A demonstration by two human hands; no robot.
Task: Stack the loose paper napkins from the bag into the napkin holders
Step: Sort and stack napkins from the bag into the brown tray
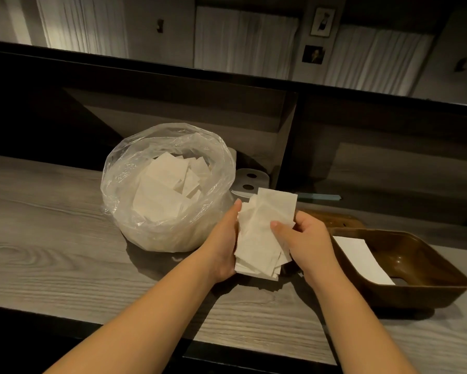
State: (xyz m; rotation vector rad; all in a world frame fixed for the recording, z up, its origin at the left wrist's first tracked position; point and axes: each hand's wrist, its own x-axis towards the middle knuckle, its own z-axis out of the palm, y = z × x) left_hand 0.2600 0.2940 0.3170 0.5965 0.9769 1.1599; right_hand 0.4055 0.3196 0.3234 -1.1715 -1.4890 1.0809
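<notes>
Head view: an uneven bundle of napkins (pixel 262 236) is held above the wooden counter (pixel 51 238), gripped along its left edge by the left hand (pixel 224 244) and pinched from the right by the curled right hand (pixel 302 238). More napkins lie in the open plastic bag (pixel 135 211) just left of the hands, and one napkin is seen lying in the brown holder (pixel 426 265) to the right.
</notes>
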